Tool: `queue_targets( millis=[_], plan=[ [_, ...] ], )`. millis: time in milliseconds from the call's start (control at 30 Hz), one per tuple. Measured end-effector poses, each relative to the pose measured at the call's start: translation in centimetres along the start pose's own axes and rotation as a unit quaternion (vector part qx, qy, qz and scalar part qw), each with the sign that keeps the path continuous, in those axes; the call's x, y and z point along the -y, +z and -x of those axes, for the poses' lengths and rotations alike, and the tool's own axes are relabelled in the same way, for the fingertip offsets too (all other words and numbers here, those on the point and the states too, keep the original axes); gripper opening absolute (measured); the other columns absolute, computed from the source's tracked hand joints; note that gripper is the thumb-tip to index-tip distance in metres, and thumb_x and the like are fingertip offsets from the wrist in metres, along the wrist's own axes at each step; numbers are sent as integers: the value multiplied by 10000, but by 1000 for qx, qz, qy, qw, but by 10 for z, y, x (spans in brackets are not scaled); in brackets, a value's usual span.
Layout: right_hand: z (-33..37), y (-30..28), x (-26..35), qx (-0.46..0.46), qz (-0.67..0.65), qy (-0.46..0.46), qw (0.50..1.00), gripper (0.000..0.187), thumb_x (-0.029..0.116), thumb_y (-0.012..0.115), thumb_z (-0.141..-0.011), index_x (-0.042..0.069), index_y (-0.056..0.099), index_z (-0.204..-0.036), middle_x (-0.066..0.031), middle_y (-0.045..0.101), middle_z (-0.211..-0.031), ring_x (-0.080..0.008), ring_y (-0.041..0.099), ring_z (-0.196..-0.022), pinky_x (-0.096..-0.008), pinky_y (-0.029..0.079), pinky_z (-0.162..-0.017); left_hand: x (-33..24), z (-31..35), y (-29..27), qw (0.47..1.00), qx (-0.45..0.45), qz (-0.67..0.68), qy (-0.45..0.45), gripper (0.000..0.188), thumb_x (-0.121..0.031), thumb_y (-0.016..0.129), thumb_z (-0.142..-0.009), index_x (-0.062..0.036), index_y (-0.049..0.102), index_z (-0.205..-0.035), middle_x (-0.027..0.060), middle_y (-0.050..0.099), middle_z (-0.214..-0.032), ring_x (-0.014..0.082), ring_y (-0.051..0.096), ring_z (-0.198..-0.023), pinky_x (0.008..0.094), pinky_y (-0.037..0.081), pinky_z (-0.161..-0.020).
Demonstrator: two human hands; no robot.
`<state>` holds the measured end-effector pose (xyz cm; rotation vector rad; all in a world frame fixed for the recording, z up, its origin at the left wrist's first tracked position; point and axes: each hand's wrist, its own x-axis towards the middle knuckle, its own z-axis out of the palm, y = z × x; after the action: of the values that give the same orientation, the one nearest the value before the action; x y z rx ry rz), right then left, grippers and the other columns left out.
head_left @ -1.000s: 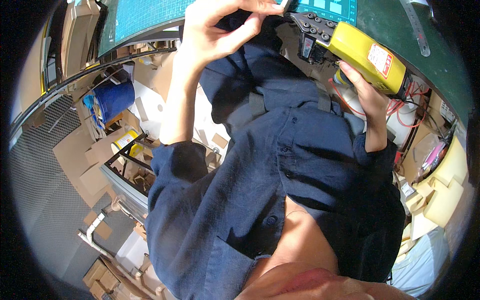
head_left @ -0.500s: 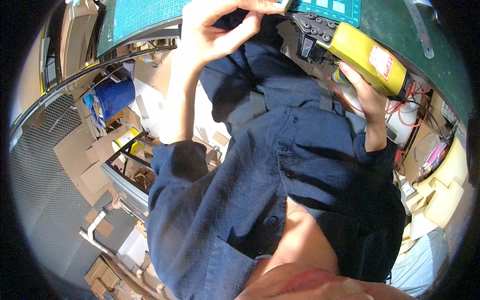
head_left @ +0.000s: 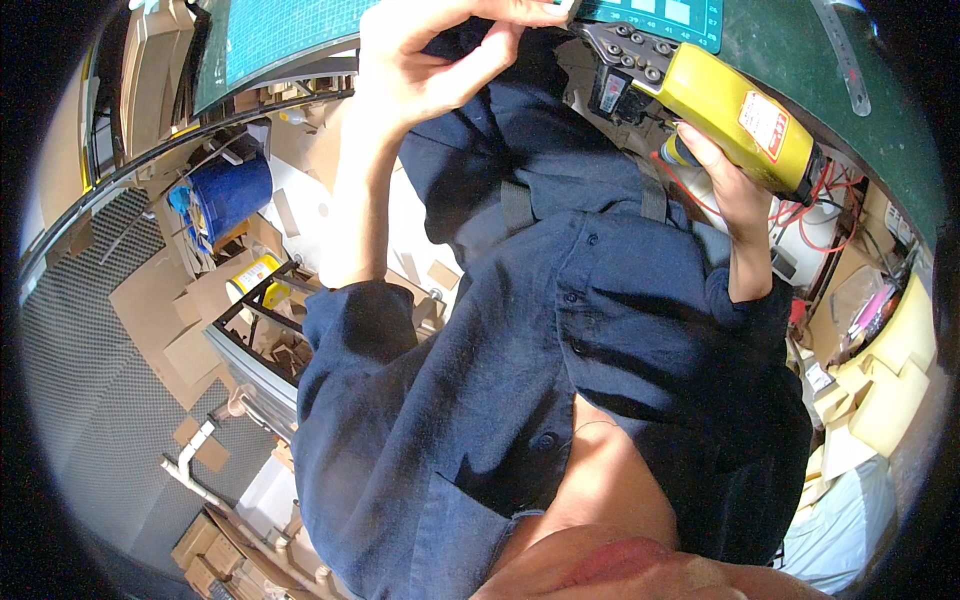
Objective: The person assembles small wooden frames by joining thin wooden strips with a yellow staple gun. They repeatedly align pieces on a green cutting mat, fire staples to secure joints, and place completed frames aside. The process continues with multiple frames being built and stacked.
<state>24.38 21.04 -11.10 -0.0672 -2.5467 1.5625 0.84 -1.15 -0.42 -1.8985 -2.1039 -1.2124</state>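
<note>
Holding the yellow power tool [head_left: 735,112] at two o'clock, we are wrapping our right hand [head_left: 725,195] around its body, fingers clamped. It is looking heavy, stiff and smooth. Our left hand [head_left: 425,65], at twelve o'clock, is pinching something small; fingers together.

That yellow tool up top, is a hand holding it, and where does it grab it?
Yes. The right hand holds the yellow power tool, wrapped around its underside near the rear end. The left hand is raised beside it; whether it holds anything cannot be told.
</note>
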Motion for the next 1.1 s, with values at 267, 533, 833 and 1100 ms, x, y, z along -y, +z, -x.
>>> queue_targets(
  millis=[267,533,833,1100],
  plan=[
    [6,4,-5,-3,34,-42,999,370,121,579,-1006,110,671,-1363,-119,637,-1405,-280,574,-1322,-382,385,-1161,11,3,4,999,-17,27,39,248,22,685,-769,-41,808,-975,100,771,-915,203,701,-782,309,509,-721],
    [8,5,-12,-1,37,-44,998,388,129,561,-1008,107,656,-1384,-124,623,-1425,-297,554,-1344,-404,350,-1185,3,-2,3,999,-17,24,31,231,23,671,-780,-41,802,-958,98,770,-901,204,712,-784,310,517,-720],
    [6,5,-6,-9,47,-39,998,364,133,568,-1013,131,681,-1358,-109,629,-1422,-271,567,-1337,-391,365,-1174,20,23,17,990,-58,128,-8,421,118,633,-862,7,550,-1259,158,705,-1055,267,744,-963,375,602,-840],
    [1,3,4,-14,-35,2,999,328,152,602,-1024,110,689,-1337,-108,655,-1383,-261,599,-1294,-377,411,-1135,25,26,19,982,-57,177,-14,439,87,663,-906,13,452,-1284,174,652,-1055,296,735,-997,414,622,-865]
  ],
)
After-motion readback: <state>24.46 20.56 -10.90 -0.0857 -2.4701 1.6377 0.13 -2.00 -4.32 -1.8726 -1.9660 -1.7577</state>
